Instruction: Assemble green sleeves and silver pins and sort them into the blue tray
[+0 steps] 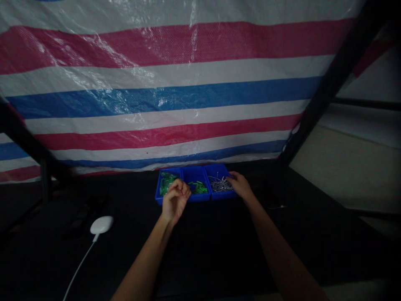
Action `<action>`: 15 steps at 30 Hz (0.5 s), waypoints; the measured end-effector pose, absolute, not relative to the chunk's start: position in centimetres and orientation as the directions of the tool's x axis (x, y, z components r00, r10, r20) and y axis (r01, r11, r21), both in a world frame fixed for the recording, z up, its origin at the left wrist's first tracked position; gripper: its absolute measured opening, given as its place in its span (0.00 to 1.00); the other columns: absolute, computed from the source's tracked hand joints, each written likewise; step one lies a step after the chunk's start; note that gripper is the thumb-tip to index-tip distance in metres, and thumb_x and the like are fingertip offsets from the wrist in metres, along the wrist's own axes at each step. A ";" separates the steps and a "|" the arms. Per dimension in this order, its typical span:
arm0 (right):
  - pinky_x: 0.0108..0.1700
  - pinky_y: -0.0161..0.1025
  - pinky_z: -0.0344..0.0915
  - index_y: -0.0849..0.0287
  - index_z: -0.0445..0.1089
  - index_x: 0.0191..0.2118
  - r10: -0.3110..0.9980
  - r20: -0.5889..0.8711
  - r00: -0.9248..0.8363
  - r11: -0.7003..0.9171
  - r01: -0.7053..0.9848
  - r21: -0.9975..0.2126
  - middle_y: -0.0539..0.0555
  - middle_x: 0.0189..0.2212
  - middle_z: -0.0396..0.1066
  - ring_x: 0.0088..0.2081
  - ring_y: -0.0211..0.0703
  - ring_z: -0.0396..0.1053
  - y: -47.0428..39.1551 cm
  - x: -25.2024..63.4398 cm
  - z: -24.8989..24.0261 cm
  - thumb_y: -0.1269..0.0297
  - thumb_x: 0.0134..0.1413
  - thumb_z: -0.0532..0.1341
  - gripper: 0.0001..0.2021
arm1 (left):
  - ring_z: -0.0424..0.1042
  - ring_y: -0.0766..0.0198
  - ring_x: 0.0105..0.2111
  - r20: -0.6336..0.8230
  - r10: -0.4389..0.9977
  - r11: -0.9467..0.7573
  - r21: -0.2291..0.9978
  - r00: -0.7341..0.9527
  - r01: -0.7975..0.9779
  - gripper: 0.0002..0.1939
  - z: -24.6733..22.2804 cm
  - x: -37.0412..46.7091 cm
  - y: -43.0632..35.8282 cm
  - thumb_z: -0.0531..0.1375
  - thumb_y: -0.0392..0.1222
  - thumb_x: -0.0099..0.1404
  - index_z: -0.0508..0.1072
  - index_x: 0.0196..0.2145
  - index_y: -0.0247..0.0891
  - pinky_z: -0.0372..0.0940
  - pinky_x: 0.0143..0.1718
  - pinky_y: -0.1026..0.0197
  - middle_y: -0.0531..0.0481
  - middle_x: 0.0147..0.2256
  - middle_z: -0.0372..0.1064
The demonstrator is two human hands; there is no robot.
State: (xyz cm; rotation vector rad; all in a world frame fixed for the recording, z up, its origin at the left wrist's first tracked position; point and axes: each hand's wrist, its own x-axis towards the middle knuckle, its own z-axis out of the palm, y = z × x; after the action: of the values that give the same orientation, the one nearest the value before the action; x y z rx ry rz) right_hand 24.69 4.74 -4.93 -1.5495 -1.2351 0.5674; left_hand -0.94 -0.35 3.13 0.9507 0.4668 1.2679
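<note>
Three joined blue bins stand on the black table. Clear green plastic pieces fill the left bin, partly behind my left hand. That hand is raised in front of the left and middle bins, its fingers curled into a pinch; whatever they hold is too small to make out. In the middle bin lie small bright green pieces. Thin silvery metal pins or screws are heaped in the right bin. At its right wall my right hand reaches in, fingers stretched slightly apart over the metal pieces.
A white rounded device with a white cable lies on the table at left. Behind the bins hangs a striped plastic sheet, framed by dark slanted posts on both sides. The light is dim.
</note>
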 end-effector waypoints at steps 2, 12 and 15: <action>0.42 0.44 0.64 0.59 0.72 0.35 0.915 0.207 0.345 0.099 0.305 -0.947 0.55 0.35 0.74 0.37 0.46 0.71 5.0 24.4 -5.0 0.66 0.43 0.58 0.10 | 0.50 0.69 0.21 0.192 0.941 0.009 0.808 0.277 -0.589 0.09 3.1 -1.0 -0.3 0.52 0.34 0.42 0.51 0.20 0.38 0.48 0.23 0.63 0.55 0.19 0.45; 0.43 0.46 0.65 0.59 0.70 0.42 0.924 0.163 0.345 0.139 0.093 -0.986 0.54 0.38 0.74 0.40 0.47 0.71 5.1 20.0 -5.7 0.63 0.43 0.58 0.16 | 0.49 0.70 0.20 0.208 0.919 0.080 0.735 0.335 -0.674 0.09 3.0 -1.1 -0.3 0.52 0.32 0.41 0.52 0.20 0.37 0.48 0.22 0.64 0.55 0.18 0.44; 0.46 0.47 0.63 0.58 0.68 0.45 0.927 0.153 0.343 0.135 0.075 -0.988 0.54 0.41 0.73 0.42 0.47 0.70 4.8 17.4 -5.9 0.61 0.45 0.58 0.19 | 0.49 0.71 0.19 0.192 0.928 0.078 0.736 0.318 -0.672 0.11 3.1 -1.2 -0.3 0.52 0.32 0.40 0.49 0.20 0.37 0.49 0.22 0.64 0.55 0.18 0.43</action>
State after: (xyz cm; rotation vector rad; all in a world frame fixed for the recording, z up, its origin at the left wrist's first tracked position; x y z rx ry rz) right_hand 17.40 4.84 -5.87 -1.2844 -1.0457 0.8177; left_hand -1.21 -0.29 3.10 0.8510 0.3690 1.2395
